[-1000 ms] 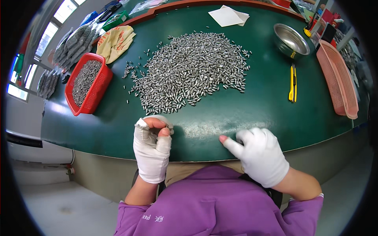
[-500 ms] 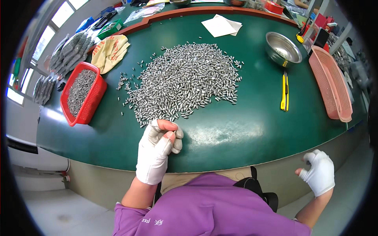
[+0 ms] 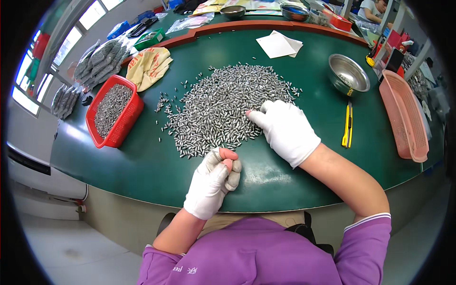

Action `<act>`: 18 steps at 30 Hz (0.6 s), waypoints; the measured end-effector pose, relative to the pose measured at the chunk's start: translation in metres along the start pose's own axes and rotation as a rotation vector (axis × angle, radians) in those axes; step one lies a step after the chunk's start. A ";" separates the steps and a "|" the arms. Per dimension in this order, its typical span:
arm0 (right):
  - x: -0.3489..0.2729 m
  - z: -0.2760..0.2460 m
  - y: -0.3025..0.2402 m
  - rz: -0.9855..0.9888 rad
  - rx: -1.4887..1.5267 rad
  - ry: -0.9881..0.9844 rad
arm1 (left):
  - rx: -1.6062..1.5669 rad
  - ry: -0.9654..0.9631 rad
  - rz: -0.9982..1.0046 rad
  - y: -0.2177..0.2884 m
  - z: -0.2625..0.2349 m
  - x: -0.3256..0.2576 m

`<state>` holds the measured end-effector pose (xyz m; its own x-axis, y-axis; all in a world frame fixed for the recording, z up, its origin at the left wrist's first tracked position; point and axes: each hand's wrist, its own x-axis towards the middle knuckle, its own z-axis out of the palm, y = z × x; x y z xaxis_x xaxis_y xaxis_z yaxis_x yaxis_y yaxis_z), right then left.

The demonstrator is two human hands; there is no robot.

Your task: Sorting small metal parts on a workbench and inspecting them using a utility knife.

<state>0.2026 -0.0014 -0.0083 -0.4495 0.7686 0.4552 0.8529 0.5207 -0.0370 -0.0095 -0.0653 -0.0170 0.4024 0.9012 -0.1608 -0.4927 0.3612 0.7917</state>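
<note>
A wide pile of small silvery metal pieces, pointed and bullet-like, is spread over the green table. My left hand, in a white glove with bare fingertips, is closed in a pinch at the pile's near edge. Whatever lies between its thumb and fingers is too small to make out. On the pile's right side rests my right hand, gloved the same way. Its fingers are bent down onto the metal pieces, thumb toward the left. The fingertips are partly hidden, so what they pinch does not show.
Left of the pile stands a red basket of small grey pieces, near a beige cloth bag. To the right are a yellow cutter knife, a steel bowl and a pink basket. White papers lie behind.
My right hand has come from beyond the table's front edge onto the pile's right side. My left hand stays pinched near the pile's front. The whole view has shifted slightly.
</note>
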 end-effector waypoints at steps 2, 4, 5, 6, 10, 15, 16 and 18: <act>-0.004 0.001 -0.005 -0.025 0.054 0.031 | -0.069 -0.046 0.001 0.001 -0.008 0.001; -0.007 -0.005 -0.007 -0.037 0.066 -0.025 | -0.090 -0.062 -0.016 0.003 -0.010 0.002; -0.009 -0.007 -0.008 -0.049 0.074 -0.076 | -0.110 -0.083 -0.030 0.003 -0.009 0.002; -0.012 -0.009 -0.006 -0.055 0.113 -0.072 | -0.074 -0.047 -0.027 0.003 -0.006 0.003; -0.016 -0.016 -0.002 -0.025 0.194 -0.058 | -0.099 -0.024 -0.082 0.004 0.000 0.008; -0.017 -0.023 -0.001 0.003 0.282 -0.042 | -0.125 -0.066 -0.098 0.004 -0.006 0.008; -0.017 -0.021 0.000 -0.021 0.314 -0.057 | -0.121 -0.065 -0.100 0.004 -0.005 0.009; -0.017 -0.017 -0.002 -0.012 0.329 -0.078 | -0.077 -0.052 -0.125 0.005 -0.003 0.010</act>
<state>0.2128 -0.0218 -0.0007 -0.4886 0.7814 0.3882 0.7217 0.6120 -0.3234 -0.0104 -0.0542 -0.0169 0.5024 0.8353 -0.2233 -0.4930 0.4889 0.7197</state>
